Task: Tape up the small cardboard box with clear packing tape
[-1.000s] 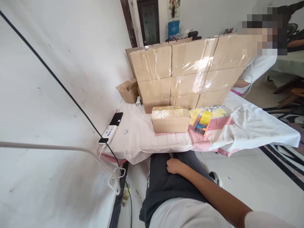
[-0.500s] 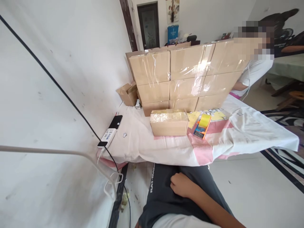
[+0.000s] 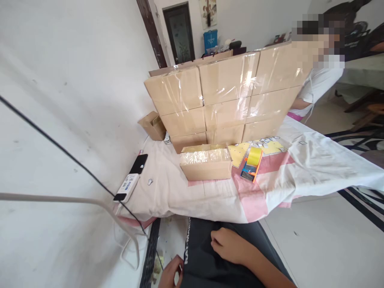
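My right hand point(image 3: 226, 244) rests on the dark shorts point(image 3: 198, 256) over my lap, its fingers curled in and nothing seen in them. Low in the view my left hand point(image 3: 172, 270) is beside my thigh, fingers loosely bent with a gap to the thumb; it holds nothing visible. Both hands are below the table edge. On the table in front lies a small cardboard box point(image 3: 206, 170) with shiny clear tape over its top. To its right is a tape dispenser point(image 3: 251, 166) with a yellow roll. Neither hand touches them.
Behind the small box stands a wall of taped cartons point(image 3: 226, 106). An open carton point(image 3: 153, 126) sits at the wall side. A phone point(image 3: 138, 164) and a white power bank point(image 3: 127, 187) lie on the tablecloth point(image 3: 168, 200). A black cable point(image 3: 60, 142) crosses at left. Another person's sleeve point(image 3: 325, 82) shows at right.
My left hand has come into view at the bottom. The camera has shifted, so the table's things sit lower and further left. My right hand stays on my lap.
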`<state>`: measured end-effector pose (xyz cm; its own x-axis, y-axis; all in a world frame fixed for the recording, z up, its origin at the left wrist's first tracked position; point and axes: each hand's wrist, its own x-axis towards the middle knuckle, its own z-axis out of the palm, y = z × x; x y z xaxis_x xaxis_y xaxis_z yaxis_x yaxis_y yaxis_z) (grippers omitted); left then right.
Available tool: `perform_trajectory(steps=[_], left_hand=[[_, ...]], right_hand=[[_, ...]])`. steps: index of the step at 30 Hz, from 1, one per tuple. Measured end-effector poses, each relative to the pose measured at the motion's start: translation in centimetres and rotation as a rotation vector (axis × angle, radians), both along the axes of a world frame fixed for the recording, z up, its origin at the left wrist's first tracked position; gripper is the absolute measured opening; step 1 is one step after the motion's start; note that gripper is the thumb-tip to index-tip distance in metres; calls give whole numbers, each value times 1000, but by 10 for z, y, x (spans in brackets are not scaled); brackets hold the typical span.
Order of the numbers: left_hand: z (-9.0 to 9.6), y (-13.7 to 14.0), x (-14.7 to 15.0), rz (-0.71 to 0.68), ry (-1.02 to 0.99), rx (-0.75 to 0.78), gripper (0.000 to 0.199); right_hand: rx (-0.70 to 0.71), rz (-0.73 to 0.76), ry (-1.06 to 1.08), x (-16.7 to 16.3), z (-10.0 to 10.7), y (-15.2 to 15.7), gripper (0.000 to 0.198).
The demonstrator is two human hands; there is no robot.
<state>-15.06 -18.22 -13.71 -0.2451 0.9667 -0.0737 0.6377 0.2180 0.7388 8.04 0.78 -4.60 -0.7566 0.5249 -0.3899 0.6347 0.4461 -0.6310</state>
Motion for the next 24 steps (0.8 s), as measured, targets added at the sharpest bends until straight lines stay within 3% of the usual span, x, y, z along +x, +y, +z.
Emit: perform_trajectory(steps=[3, 6, 8, 11, 13, 14, 16, 19, 24], left_hand=[[11, 42, -14, -214, 203, 153, 21], [40, 95, 3, -293, 290, 377, 24], [61, 132, 30, -333, 263, 525, 21], [91, 187, 80, -333, 157, 598, 14], [106, 221, 110, -326, 43, 503, 14], [111, 238, 122, -299, 19, 440, 14], [117, 268, 142, -251, 108, 382, 12], [115, 299, 163, -166, 352, 376, 23], [99, 310, 179, -63, 328, 327, 30]], right_hand=[[-58, 6, 241, -2, 2, 5, 20], [72, -109, 573, -2, 11, 17, 18], [279, -347, 833, 9, 20, 39, 17], [561, -862, 1093, 41, 33, 95, 8], [577, -1155, 1162, 63, 38, 140, 12], [523, -1230, 1168, 72, 38, 161, 19], [362, -1268, 1139, 82, 35, 194, 32], [169, -1151, 1029, 85, 22, 217, 38], [212, -1033, 941, 83, 7, 208, 32]])
